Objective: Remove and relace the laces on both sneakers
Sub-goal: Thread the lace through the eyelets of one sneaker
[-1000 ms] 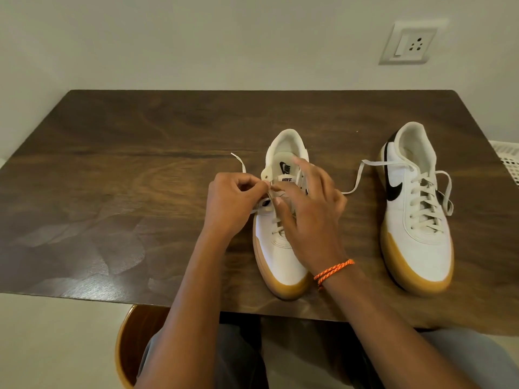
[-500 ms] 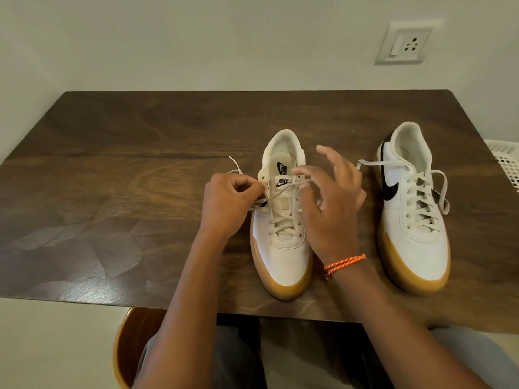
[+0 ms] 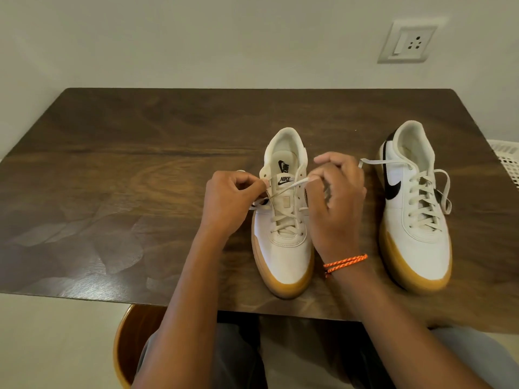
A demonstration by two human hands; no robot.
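Note:
Two white sneakers with gum soles stand toe-toward-me on the dark wooden table. The near sneaker sits between my hands, its cream lace partly threaded through the lower eyelets. My left hand pinches one lace end at the shoe's left top eyelets. My right hand grips the other lace end on the shoe's right side, pulling it taut across the tongue. The second sneaker, at right, is fully laced with loose ends lying beside it.
A wall socket is on the wall behind the table. A white plastic basket peeks in at the right edge. A wooden stool rim shows below the table's near edge, beside my knees.
My right hand has come off the middle of the shoe, moved to its right side and closed around the lace end. The left hand stays at the left eyelets.

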